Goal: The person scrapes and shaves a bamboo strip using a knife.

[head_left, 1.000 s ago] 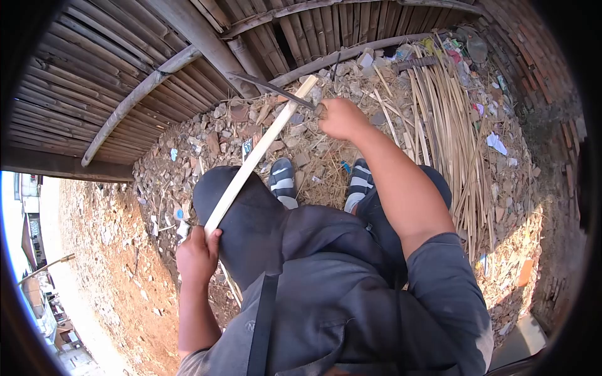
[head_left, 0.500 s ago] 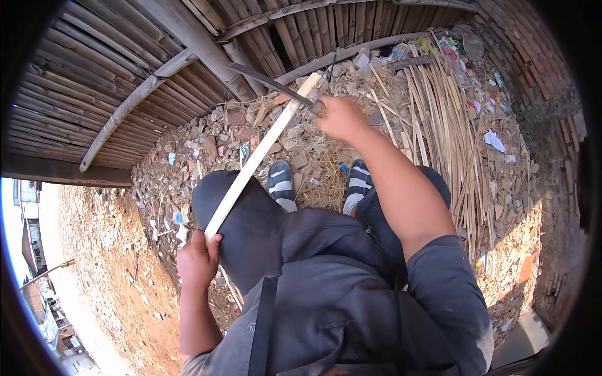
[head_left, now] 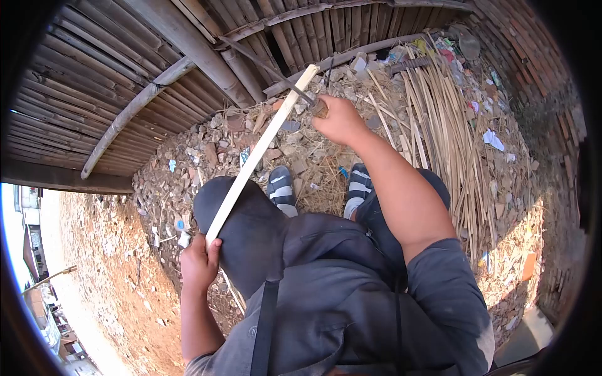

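Long, flat, pale wooden strip [head_left: 254, 161] crossed by a dark, narrow metal blade [head_left: 257, 61]

The strip is held aslant over a knee in dark cloth [head_left: 258, 222], its near end to the left, its far end toward the middle of the scene; that near end is grasped by the bare left hand [head_left: 200, 258], with the thumb laid along the right side; the blade is seen across the strip close to its far end, though whether the wood is being cut cannot be told; the blade's short brown handle [head_left: 322, 109] is enclosed by the clenched right hand [head_left: 340, 121].

Dark sandals with white straps [head_left: 283, 185] are planted on stony, straw-strewn ground [head_left: 313, 156]; to the right, a loose bundle of thin, pale strips [head_left: 446, 128] is laid lengthwise; the far left is closed off by a brown slatted wall [head_left: 81, 81], the far right by a reddish brick wall [head_left: 523, 69].
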Demonstrator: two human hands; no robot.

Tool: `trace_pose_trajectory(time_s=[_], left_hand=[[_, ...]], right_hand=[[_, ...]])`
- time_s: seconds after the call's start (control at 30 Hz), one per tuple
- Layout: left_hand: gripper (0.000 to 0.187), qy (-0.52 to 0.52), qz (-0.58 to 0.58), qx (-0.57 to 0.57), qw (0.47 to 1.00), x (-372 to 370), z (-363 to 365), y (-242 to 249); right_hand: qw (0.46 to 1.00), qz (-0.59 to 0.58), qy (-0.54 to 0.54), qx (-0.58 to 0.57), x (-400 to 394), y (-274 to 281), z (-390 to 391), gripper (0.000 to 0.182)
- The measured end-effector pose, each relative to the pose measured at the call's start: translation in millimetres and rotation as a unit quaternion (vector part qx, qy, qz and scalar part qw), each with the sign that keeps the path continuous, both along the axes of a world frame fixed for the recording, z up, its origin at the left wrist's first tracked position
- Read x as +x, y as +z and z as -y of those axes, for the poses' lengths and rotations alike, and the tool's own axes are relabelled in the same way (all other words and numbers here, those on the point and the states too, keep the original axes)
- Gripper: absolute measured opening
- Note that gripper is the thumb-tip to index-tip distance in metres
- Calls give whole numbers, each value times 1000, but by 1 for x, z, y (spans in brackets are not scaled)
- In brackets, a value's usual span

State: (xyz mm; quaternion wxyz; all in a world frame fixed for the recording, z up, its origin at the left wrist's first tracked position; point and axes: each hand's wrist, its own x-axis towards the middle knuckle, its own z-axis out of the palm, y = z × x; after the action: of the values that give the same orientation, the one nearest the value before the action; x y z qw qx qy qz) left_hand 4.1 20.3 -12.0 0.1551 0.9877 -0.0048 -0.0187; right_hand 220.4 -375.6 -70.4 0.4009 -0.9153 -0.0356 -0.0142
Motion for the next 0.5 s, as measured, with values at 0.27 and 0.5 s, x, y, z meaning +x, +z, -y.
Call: trace_pose_trajectory(time_s=[0.27,0.5], left_hand=[[42,7,-57,-15,998,7,-1,18],[45,24,-102,-83,991,7,5,22]], right_hand=[[985,-70,-150,-39,28,-37,26,52],[999,33,-22,-6,-11,19,-7,52]])
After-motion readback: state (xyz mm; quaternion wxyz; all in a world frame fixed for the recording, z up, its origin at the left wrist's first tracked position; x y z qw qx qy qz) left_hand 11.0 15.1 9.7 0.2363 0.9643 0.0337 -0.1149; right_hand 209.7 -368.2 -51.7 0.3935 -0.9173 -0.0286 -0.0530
